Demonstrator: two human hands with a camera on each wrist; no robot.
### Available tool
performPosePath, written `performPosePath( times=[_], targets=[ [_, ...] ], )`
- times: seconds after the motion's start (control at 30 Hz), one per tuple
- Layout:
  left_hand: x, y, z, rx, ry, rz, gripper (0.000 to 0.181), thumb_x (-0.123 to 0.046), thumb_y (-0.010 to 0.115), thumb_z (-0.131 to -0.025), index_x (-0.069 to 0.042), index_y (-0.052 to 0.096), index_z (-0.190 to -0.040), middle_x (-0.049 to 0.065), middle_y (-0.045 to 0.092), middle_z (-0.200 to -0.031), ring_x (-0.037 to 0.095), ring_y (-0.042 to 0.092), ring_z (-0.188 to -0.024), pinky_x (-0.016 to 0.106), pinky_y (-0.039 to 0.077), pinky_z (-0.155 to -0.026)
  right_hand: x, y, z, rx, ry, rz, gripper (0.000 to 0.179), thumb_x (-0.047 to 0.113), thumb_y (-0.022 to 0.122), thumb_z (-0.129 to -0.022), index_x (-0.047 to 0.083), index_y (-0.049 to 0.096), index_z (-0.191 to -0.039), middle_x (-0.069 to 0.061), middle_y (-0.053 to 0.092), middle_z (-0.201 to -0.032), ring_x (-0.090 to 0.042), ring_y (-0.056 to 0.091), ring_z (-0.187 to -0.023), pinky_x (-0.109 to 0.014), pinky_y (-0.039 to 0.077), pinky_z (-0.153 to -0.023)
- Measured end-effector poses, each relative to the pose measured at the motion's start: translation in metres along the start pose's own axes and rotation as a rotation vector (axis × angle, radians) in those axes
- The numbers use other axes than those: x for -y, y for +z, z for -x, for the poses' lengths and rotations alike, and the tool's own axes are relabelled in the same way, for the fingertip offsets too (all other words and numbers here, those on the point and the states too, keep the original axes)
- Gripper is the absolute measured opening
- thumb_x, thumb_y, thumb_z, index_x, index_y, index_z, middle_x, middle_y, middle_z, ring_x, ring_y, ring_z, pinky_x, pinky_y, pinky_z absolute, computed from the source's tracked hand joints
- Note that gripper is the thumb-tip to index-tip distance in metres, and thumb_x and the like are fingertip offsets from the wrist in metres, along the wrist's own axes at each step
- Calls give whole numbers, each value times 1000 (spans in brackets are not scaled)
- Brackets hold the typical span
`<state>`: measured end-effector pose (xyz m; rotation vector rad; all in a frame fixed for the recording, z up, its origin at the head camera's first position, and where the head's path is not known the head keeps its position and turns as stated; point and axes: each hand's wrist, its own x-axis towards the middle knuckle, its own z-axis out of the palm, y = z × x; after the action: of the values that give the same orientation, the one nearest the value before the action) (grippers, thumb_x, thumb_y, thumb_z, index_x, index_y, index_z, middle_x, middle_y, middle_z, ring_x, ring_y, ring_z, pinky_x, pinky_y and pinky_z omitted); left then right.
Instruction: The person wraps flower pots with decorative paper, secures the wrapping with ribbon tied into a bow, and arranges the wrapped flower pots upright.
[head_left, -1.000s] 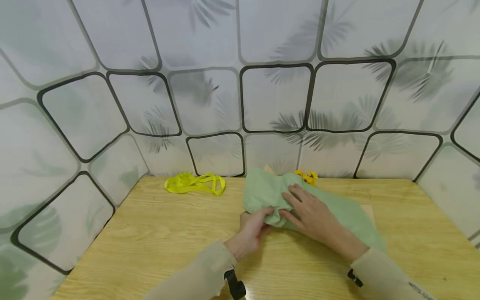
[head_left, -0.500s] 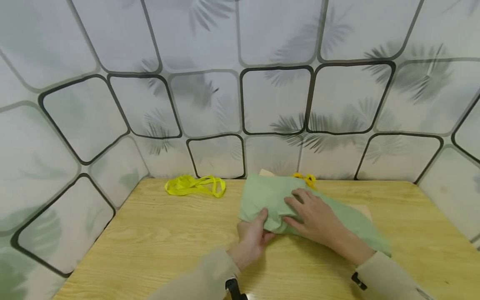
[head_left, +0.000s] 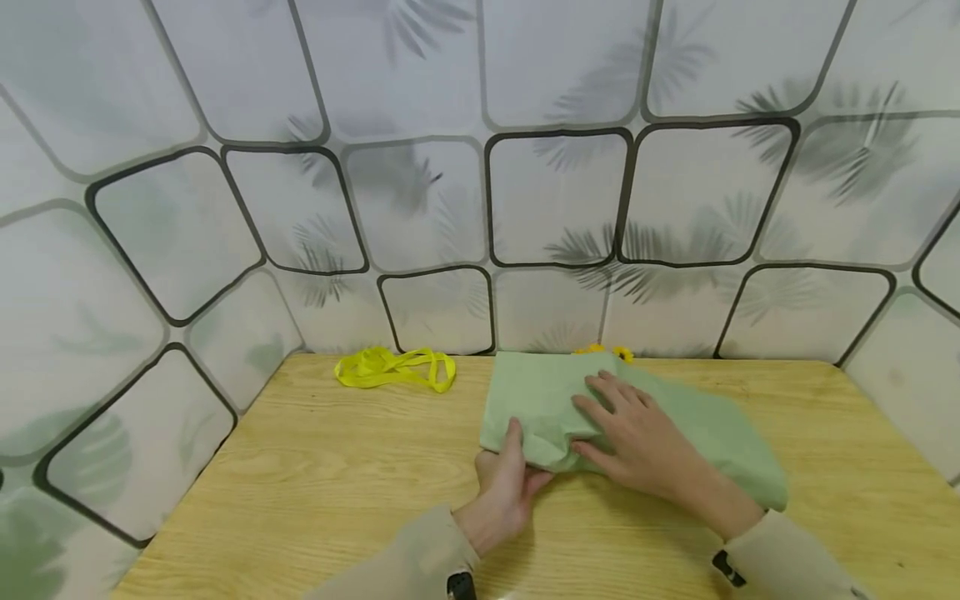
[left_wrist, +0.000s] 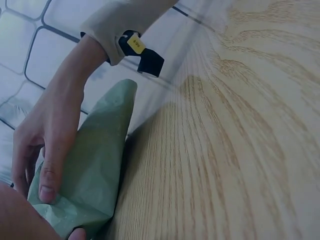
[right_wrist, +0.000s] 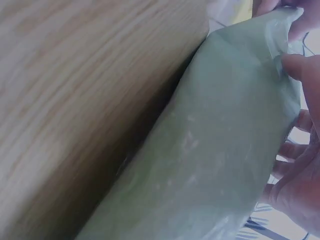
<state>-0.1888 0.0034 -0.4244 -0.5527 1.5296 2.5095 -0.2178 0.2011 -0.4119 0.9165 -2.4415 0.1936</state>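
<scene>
1 wood bench [head_left: 360,454] below all fingers. 1 green wrapper [head_left: 551,392] on it, betw. L thumb & fingers, also under R fingers. 2 hands: L hand [head_left: 501,493] clamped on wrapper's near edge; R hand [head_left: 639,435] w/ fingers apart, resting on top. 1 yellow ribbon bunch [head_left: 375,365], well left of L fingers, farther back. Min. 2 yellow flowers [head_left: 623,354] beyond R fingertips, mostly hidden.

A crinkled wrapping sheet [head_left: 551,383] is plain pale green, a looped flat ribbon [head_left: 372,365] neon yellow, the flowers [head_left: 624,354] golden yellow; brown grain streaks a yellowish wooden tabletop [head_left: 337,458]; black-and-grey outlines and leaves pattern the whitish backdrop [head_left: 555,200].
</scene>
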Motion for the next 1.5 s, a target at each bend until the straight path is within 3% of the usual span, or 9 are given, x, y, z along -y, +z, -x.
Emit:
performPosePath(
  times=[0.1, 0.27, 0.43, 0.67, 0.97, 1.1, 1.23, 1.37, 1.5],
  targets=[
    [2, 0, -1, 1, 16, 5, 48, -32, 45, -111, 5, 36, -141, 23, 66, -128, 30, 71, -114, 43, 61, -90, 3, 1, 1, 49, 18, -9, 58, 43, 69, -95, 11, 60, -143, -21, 54, -150, -44, 49, -141, -67, 46, -104],
    [1, -1, -2, 4, 64, 22, 42, -22, 42, -112, 6, 37, -142, 26, 63, -130, 32, 69, -116, 48, 60, -92, 7, 1, 0, 117, 37, -10, 48, 36, 60, -103, 12, 59, -144, -19, 52, -153, -43, 47, -143, -66, 45, -106],
    [-2, -1, -1, 20, 108, 16, 40, -22, 40, -112, 6, 40, -141, 22, 63, -131, 26, 69, -115, 42, 59, -94, 9, 4, -2, 106, 11, -11, 46, 31, 60, -103, 17, 56, -147, -23, 52, -151, -50, 47, -140, -65, 49, -102],
    [-6, 1, -1, 20, 99, -3, 40, -24, 42, -111, 4, 41, -139, 19, 62, -133, 23, 69, -116, 37, 58, -96, 9, 3, -1, 113, -89, 100, 55, 18, 69, -95, 30, 56, -147, -18, 54, -149, -62, 49, -130, -66, 55, -90],
    [-10, 2, 5, 33, 116, -67, 40, -27, 52, -108, 5, 51, -132, 16, 70, -121, 16, 73, -97, 28, 60, -79, 20, 5, -8, 82, -55, 67, 21, 30, 68, -98, 24, 72, -117, -13, 62, -136, -60, 50, -129, -68, 54, -87],
    [-9, 4, 6, 70, 130, -123, 43, -28, 51, -108, 7, 52, -134, 19, 70, -124, 22, 73, -106, 32, 61, -85, 21, 4, -9, 102, -33, 78, 29, 30, 65, -99, 19, 70, -125, -11, 62, -138, -57, 50, -132, -66, 53, -92],
    [-8, 4, 5, 74, 150, -153, 44, -29, 53, -107, 5, 54, -134, 19, 69, -128, 25, 71, -113, 35, 60, -90, 19, 0, -9, 144, 25, -10, 40, 21, 55, -99, 5, 58, -136, -15, 57, -146, -52, 47, -138, -64, 49, -101],
    [-8, 5, 3, 71, 190, -216, 42, -31, 58, -104, 3, 61, -128, 13, 69, -125, 18, 70, -111, 31, 57, -93, 14, -2, -8, 117, 67, -109, 37, 15, 53, -94, -3, 57, -127, -25, 50, -146, -44, 57, -128, -56, 51, -102],
    [-9, 4, 3, 96, 223, -276, 38, -31, 59, -103, 2, 68, -121, 11, 72, -117, 12, 68, -103, 27, 55, -89, 8, -2, -5, 35, 28, -131, 32, 16, 61, -89, 0, 62, -116, -27, 54, -134, -43, 62, -119, -53, 56, -96]
  ],
)
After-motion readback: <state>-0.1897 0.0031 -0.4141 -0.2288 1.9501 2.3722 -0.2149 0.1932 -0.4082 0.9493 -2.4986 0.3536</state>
